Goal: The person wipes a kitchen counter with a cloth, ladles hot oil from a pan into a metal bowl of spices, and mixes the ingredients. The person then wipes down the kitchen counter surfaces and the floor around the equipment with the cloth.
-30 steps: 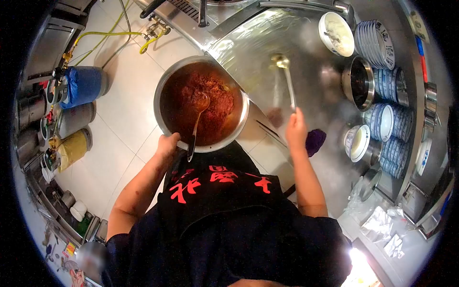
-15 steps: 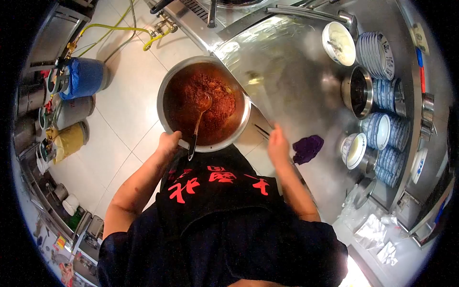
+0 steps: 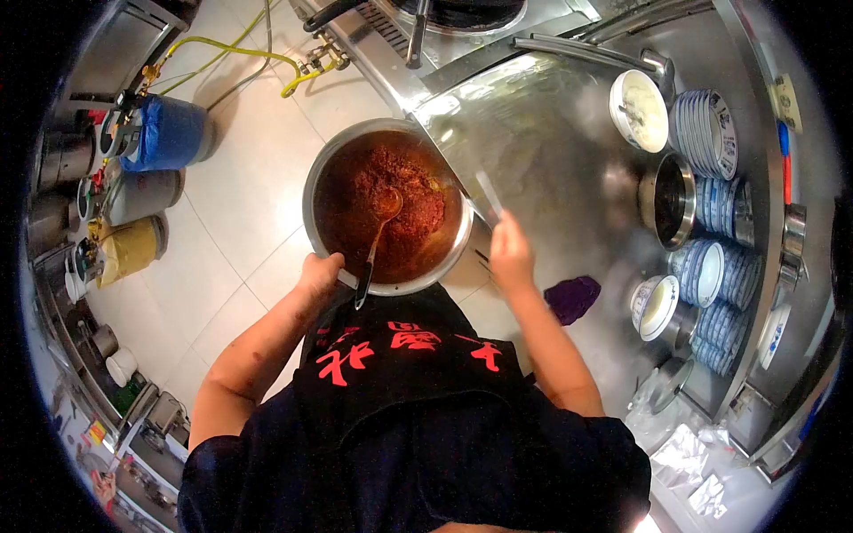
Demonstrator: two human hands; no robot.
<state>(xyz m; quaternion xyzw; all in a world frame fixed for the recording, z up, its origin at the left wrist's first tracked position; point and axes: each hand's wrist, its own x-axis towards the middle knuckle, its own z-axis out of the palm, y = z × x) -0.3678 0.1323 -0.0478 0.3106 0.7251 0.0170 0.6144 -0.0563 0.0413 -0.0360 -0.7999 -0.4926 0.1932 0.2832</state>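
My left hand (image 3: 322, 274) is closed on the near-left edge of a large round metal pot (image 3: 311, 191). Inside lies a dark red, coarse, oily mixture (image 3: 418, 200). A ladle (image 3: 377, 249) rests in it, its black handle leaning over the near rim by my left hand. To the right of the pot, my right hand (image 3: 511, 258) is closed around a pale, narrow, flat tool (image 3: 488, 191), smeared by motion. Its exact kind cannot be made out. A crumpled purple cloth (image 3: 571, 299) lies on the steel counter (image 3: 551, 133) right of that hand.
Bowls and stacked plates (image 3: 704, 133) line the counter's right side, with a white bowl (image 3: 638, 111) and a steel bowl of dark contents (image 3: 671, 200). A stove (image 3: 471, 13) stands ahead. Gas cylinders, one blue-covered (image 3: 169, 133), and a yellow hose (image 3: 231, 51) are at left.
The camera view has shifted slightly. My right hand has moved a little, and the pale tool in it shows more clearly over the counter edge. My left hand stays on the pot.
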